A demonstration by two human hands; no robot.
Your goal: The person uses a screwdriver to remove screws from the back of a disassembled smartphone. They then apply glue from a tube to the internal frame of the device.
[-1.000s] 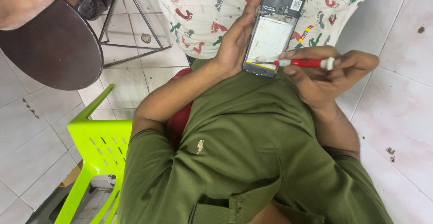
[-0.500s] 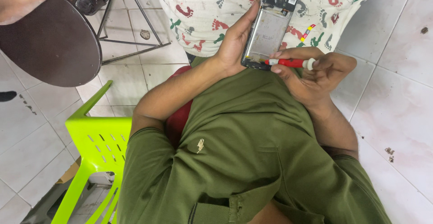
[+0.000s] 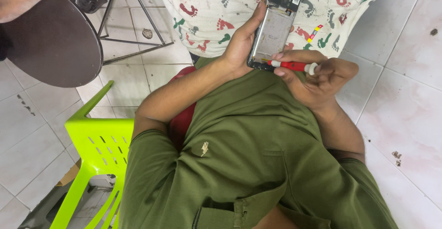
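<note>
A lime-green plastic chair (image 3: 99,150) stands on the white tiled floor (image 3: 405,118), beside a dark round tabletop (image 3: 55,40) cut off by the frame's corner. Above the person's olive shirt (image 3: 248,164), the left hand (image 3: 239,49) wraps around an opened smartphone (image 3: 275,24) with its back cover off, held upright — seemingly to steady it. The right hand (image 3: 317,77) pinches a red-handled screwdriver (image 3: 292,66) between closed fingers, its tip at the phone's lower edge — the tip itself and any screw are too small to make out.
</note>
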